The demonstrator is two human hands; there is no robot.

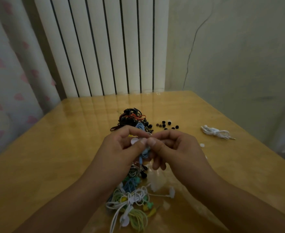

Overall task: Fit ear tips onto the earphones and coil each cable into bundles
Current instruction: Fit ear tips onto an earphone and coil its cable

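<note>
Pale blue cable [144, 153] hangs down between both sets of fingers, which meet above the middle of the surface [54, 148]. The left hand [121, 148] pinches a small white ear tip [134, 141] between thumb and curled fingers, and the right hand [170, 147] pinches what seems to be the blue earphone's bud, though the bud itself is hidden behind the thumb. To do this step well, I judge, the right hand should keep the bud's nozzle steady and pointed at the tip's opening, while the left rolls the soft tip on with a slight twist until it seats evenly all round.

Just beyond the fingers lies a tangle of black and red earphones [130, 118], with loose black ear tips [167, 125] scattered beside it to the right. Farther right rests a coiled white bundle [215, 132]. Below the wrists, toward the person, sprawls a heap of white, green and yellow earphones [131, 204] not yet coiled.
</note>
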